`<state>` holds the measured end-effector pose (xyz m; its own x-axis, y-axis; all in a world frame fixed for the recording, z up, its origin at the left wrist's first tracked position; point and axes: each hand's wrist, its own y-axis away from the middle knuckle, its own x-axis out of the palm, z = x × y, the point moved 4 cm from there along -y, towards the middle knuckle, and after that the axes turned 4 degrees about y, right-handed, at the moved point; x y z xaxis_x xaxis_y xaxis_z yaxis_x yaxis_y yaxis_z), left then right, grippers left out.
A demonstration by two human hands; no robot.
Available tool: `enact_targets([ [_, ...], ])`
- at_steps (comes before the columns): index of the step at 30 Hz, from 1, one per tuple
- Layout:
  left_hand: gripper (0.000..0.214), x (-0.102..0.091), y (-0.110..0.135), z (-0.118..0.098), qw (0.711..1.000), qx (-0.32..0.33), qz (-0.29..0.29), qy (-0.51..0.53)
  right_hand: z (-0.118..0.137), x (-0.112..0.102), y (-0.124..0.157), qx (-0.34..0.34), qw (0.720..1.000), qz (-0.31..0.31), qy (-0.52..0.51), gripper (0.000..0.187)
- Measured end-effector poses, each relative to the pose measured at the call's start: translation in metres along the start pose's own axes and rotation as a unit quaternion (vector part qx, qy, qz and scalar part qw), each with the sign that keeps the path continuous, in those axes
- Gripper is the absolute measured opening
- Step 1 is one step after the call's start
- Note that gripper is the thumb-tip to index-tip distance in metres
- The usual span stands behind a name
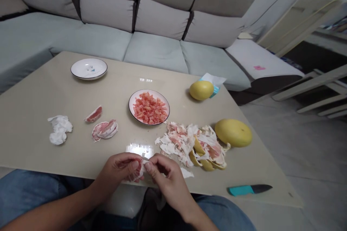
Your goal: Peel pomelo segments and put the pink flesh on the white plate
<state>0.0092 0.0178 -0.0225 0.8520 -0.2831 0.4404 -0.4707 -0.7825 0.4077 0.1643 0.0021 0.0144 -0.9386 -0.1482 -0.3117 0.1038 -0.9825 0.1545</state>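
Beige glossy table top (40,144) lies under the person's two hands. The left hand (118,173) curls around a soft pink pomelo segment (137,170), and the right hand (165,182) pinches it between thumb and pressed-together fingertips. This wet flesh looks light, slippery and easy to tear, so the thin skin seems the better place for holding. Fingers hide most of the segment. Nearby at lower right lies a black knife with turquoise handle (244,190). Farther, a heap of white and yellow pomelo peel (187,144) sits beside a round yellow pomelo (233,133), and a white plate with dark rim (129,105) holds pink pulp.
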Motion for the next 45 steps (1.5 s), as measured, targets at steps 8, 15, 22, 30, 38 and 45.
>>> enact_targets([
  [8, 0.027, -0.006, -0.002, -0.013, 0.995, 0.016, -0.051, 0.084, -0.009, -0.009, -0.004, 0.049, 0.997, -0.023, -0.045, 0.037],
  [15, 0.028, -0.008, -0.003, -0.018, 0.999, 0.012, -0.041, 0.034, -0.010, -0.032, -0.013, -0.013, 0.993, -0.075, 0.087, 0.024],
  [22, 0.027, -0.007, -0.002, -0.013, 0.997, 0.037, -0.008, -0.072, -0.022, -0.060, -0.019, -0.090, 0.925, -0.100, 0.356, 0.022],
  [30, 0.025, -0.008, 0.002, -0.022, 0.966, 0.079, -0.037, -0.243, -0.022, -0.068, -0.021, -0.124, 0.884, -0.129, 0.432, 0.027],
  [38, 0.015, -0.006, 0.006, -0.029, 0.852, 0.318, 0.015, -0.416, 0.018, -0.020, 0.002, -0.195, 0.965, 0.027, 0.171, 0.017],
  [45, 0.010, 0.004, 0.009, -0.031, 0.751, 0.408, 0.019, -0.518, 0.015, -0.008, 0.008, -0.250, 0.939, 0.011, 0.235, 0.019],
])
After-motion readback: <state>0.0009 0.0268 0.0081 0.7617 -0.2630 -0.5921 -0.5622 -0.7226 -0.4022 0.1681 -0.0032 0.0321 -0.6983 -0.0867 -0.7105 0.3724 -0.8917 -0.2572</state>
